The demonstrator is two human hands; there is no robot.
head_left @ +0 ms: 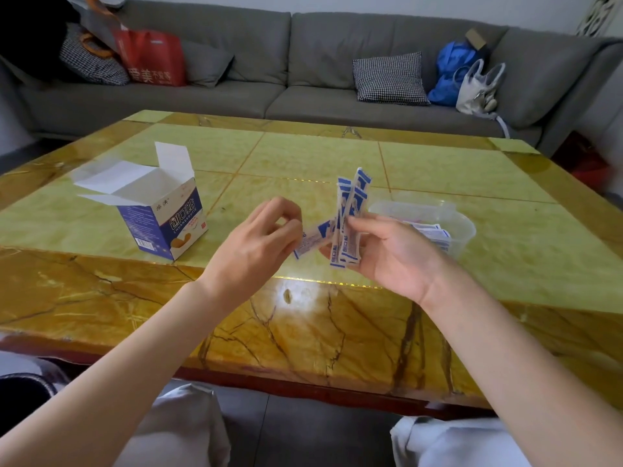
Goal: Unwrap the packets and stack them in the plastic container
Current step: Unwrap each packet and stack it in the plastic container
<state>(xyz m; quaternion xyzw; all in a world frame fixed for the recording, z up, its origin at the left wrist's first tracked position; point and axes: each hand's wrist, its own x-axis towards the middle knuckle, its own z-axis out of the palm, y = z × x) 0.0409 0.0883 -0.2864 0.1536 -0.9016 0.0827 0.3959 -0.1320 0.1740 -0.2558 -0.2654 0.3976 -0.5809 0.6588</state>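
My right hand (391,251) holds an upright bundle of several blue-and-white packets (350,210) above the table. My left hand (256,244) pinches one single packet (312,242) that points sideways toward the bundle. Just behind and to the right of my right hand stands a clear plastic container (451,214). Several packets (435,234) lie stacked inside it. An open blue-and-white cardboard box (161,217) stands to the left with its flaps up.
The table (303,156) has a glossy yellow-green stone top with a brown marble border. A grey sofa (303,62) behind it holds cushions, a red bag (151,59), a blue bag and a white bag. My knees show below the table's front edge.
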